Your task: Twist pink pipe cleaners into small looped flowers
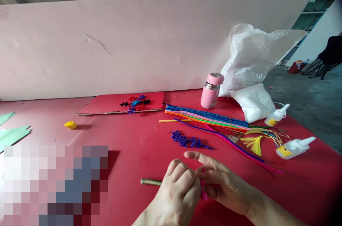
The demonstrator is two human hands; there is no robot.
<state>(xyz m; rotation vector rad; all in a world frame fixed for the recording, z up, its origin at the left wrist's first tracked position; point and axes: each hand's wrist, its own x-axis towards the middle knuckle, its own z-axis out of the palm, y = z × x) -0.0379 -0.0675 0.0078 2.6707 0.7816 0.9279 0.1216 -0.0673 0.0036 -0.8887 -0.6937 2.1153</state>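
Note:
Low over the red tabletop, both hands meet around a bright pink fuzzy pipe cleaner [203, 195], bent into loops. My left hand [177, 190] is closed, back of the hand up, with its fingertips hidden at the pink piece. My right hand [227, 183] pinches the same piece from the other side, while one of its digits stretches out to the left. Partly behind my left hand lies a slim greenish stick-like thing [151, 182]. Just beyond the hands rests a purple pipe-cleaner flower sprig [184, 140].
A bundle of coloured pipe cleaners [205, 115] lies behind, near a pink flask [211, 92]. Glue bottles [291, 148], a yellow tassel [255, 145] and bubble wrap [245, 58] are on the right. A red board [107, 103] bears pipe-cleaner flowers; a yellow cap [71, 125] sits left.

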